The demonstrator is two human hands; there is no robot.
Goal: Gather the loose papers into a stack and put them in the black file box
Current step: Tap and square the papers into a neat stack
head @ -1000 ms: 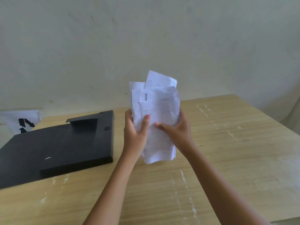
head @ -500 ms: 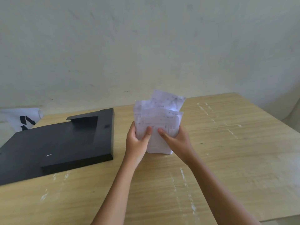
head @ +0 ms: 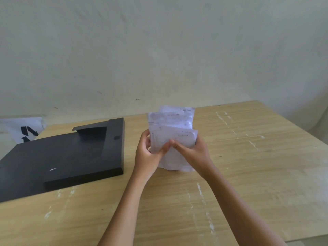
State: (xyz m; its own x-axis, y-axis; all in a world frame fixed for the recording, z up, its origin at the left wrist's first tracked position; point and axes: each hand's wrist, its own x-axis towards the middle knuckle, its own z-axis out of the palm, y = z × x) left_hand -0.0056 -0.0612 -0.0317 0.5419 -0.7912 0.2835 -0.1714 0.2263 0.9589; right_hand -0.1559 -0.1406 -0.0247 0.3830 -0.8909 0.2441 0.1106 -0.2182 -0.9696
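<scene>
A bundle of white printed papers (head: 173, 125) stands on its lower edge on the wooden table (head: 248, 166), sheets uneven at the top. My left hand (head: 148, 153) grips its left side and my right hand (head: 191, 151) grips its right side, thumbs meeting on the front sheet. The black file box (head: 67, 155) lies flat to the left of my hands, its flap side facing the papers, a short gap apart.
A white sheet with black arrow marks (head: 26, 130) leans at the far left behind the box. A pale wall rises right behind the table. The table's right edge falls away at the far right.
The paper bundle came down from mid-air until its lower edge rests on the table. Both hands lowered with it, and the thumbs moved closer together.
</scene>
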